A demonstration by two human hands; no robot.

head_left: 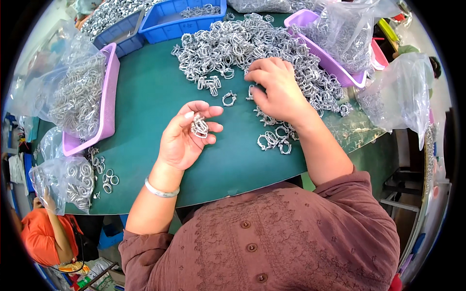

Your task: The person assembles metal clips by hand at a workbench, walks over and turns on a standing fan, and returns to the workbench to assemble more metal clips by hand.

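Note:
My left hand, palm up with a bangle on the wrist, cradles a small cluster of silvery metal ring pieces between thumb and curled fingers. My right hand is palm down at the near edge of a big heap of silvery metal ring pieces. Its thumb and index finger are bent and apart; the other fingertips are partly hidden. A piece lies by the right thumb. One loose ring piece rests on the green table between my hands, and a small group of pieces lies under my right forearm.
A purple basket with bagged metal pieces stands at the left, another purple basket at the far right. Blue bins stand at the back. A plastic bag of round pieces lies near left, beside a person in orange.

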